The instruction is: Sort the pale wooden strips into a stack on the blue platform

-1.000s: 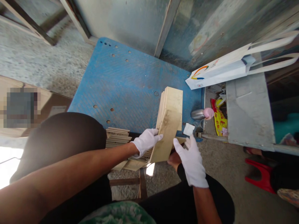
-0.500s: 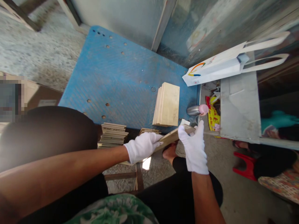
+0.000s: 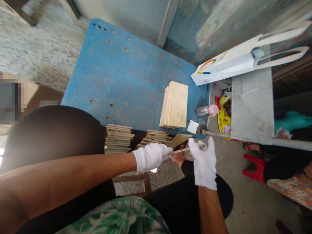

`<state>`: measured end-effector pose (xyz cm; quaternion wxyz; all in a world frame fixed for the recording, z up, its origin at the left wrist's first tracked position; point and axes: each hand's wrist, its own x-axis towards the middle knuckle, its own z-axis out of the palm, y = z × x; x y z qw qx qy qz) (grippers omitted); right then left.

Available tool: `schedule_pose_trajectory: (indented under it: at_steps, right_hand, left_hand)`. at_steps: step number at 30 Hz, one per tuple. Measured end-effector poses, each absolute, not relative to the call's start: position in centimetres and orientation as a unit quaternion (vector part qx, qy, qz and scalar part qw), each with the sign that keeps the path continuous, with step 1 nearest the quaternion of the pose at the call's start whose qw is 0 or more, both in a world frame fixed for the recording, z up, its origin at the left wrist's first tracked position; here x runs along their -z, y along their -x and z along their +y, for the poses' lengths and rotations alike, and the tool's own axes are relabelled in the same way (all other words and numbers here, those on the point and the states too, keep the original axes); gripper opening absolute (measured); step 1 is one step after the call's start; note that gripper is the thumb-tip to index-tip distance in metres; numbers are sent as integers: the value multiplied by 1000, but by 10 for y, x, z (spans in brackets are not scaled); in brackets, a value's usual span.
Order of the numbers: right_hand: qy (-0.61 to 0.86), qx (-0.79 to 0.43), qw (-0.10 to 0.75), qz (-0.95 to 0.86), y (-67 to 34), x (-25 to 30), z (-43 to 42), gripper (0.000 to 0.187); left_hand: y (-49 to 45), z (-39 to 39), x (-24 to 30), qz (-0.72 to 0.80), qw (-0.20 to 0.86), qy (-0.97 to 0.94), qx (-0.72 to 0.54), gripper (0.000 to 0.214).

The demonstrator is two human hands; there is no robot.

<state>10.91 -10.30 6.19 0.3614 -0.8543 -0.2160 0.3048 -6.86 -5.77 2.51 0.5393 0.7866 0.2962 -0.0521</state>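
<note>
A thin wooden board [image 3: 182, 150] is held nearly edge-on in front of my lap, low over the table's near edge. My left hand [image 3: 152, 157], in a white glove, is closed on its left end. At the other end, my gloved right hand [image 3: 203, 161] has its thumb and fingers around the board; the fingertips are partly hidden. Just behind lies another pale board [image 3: 180, 139], beside a fanned pile of boards [image 3: 156, 136] close to my left hand. A neat stack of boards [image 3: 178, 104] sits on the blue tabletop [image 3: 122, 81].
Further left is another pile of boards [image 3: 119, 138]. By the table's right corner are a white square [image 3: 192, 126], a steel flask with a pink lid [image 3: 202, 111] and a white paper bag [image 3: 226, 66]. A red stool [image 3: 254, 168] and a seated person are at right.
The held board has tilted from showing its broad face to nearly edge-on. Both hands have shifted slightly right and lower. The view has moved a little, revealing more of the fanned pile.
</note>
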Motion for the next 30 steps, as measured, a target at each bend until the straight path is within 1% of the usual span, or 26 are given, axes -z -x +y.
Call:
schedule_pose_trajectory:
  at_steps: [3,7,10,13,16,21,30]
  right_hand:
    - [880,-253,333,-226,-110,-70,-120,114]
    - [913,-150,269,-269,-114,-83,-143,107]
    - [935,-78,208,-277,-120,-89,-149,106]
    - [948,-44,169,-266,-129,-84,-144,110]
    - [952,-38,149,-265,-142,-66,-132,114]
    - [939,-74,117,-315,-166,-23,-119,120]
    - [932,-123,85,-331,-167,46,-112,115]
  left_hand:
    - [66,-66,-20,273,511,-814,48,29]
    - [70,-70,-15,273,456,-844,76,38]
    - [73,-70,-13,258,412,-863,136,32]
    - [76,-71,-15,246,361,-880,186,22]
    - [79,-70,-21,244,335,-883,219,18]
    - [85,-64,-28,254,353,-877,205,17]
    - [90,-61,-27,271,348,-870,218,18]
